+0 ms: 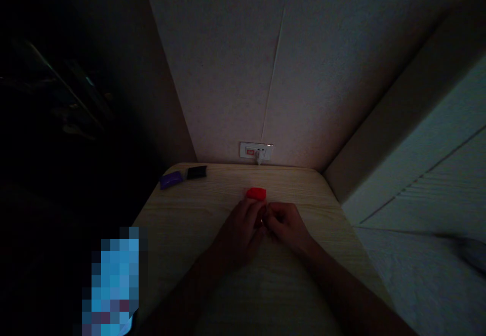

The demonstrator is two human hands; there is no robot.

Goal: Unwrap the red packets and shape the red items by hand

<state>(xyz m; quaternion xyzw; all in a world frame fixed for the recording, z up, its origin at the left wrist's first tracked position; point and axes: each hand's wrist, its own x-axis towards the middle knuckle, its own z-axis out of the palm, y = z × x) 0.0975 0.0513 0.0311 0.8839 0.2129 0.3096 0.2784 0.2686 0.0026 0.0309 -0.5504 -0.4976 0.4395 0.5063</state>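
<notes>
Just beyond my fingers, a bright red packet [256,194] in what looks like clear wrapping lies on the wooden tabletop [216,194]. My left hand [243,224] rests low over the table with its fingers curled inward, close to the packet's near edge. Facing it, my right hand [285,224] has thumb and forefinger pinched together. Between the two hands is a small dark piece with a bright glint; the dim light hides what it is. Whether the fingers touch the red packet I cannot tell.
A purple packet [171,180] and a black packet [196,172] lie at the table's far left corner. Behind the table, a wall socket [256,151] holds a plug. A lit, pixelated screen [116,280] glows at lower left. A pale panel [425,149] stands right.
</notes>
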